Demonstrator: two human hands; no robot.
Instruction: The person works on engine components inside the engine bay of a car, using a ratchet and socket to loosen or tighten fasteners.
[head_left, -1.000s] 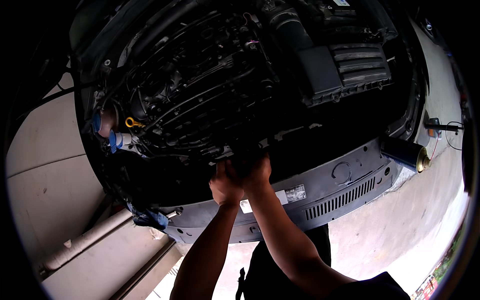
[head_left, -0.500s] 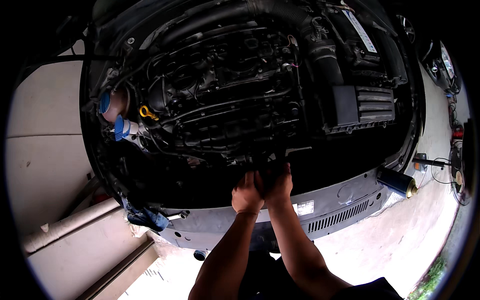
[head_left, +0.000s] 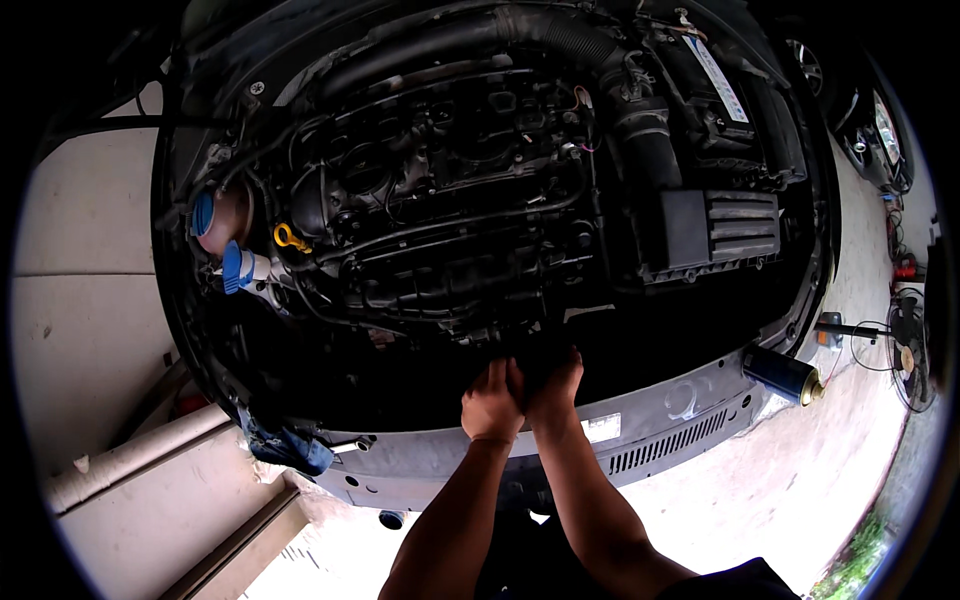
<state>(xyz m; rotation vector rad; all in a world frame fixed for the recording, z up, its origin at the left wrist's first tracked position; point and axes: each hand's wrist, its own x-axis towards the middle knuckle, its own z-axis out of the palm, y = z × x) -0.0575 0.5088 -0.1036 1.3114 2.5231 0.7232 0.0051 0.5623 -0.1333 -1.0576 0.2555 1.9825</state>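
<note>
Left edge of the bay: a round tank with a blue cap [head_left: 203, 214], a blue flap cap [head_left: 236, 266] beside it, then a yellow ring handle [head_left: 300, 243]. Below these, a dark blue cloth [head_left: 290, 447] bunched at the front corner; a shiny metal tool [head_left: 354, 445] just right of it, by the grey front panel [head_left: 645, 425]. Mid-view, the left hand [head_left: 491, 406] reaches over the panel, fingers curled; the right hand [head_left: 553, 392] is close beside it, thumb side up. Fingertips run into shadow — cannot tell whether either set is clamped on a part or merely bent. Good practice here, as judged: one hand steadies while the other works, wrists straight, forearms clear of the panel edge, more light in the gap, even effort rather than jerks. Directly ahead of both, in the middle of the bay, lies the engine [head_left: 450, 200] — black, its top a crowd of ribs, hoses and fittings, a few dull highlights, front face lost in darkness. Farther right, a black ribbed air filter box [head_left: 685, 230]; then a dark spray can [head_left: 778, 372] tilted on the panel's end.
</note>
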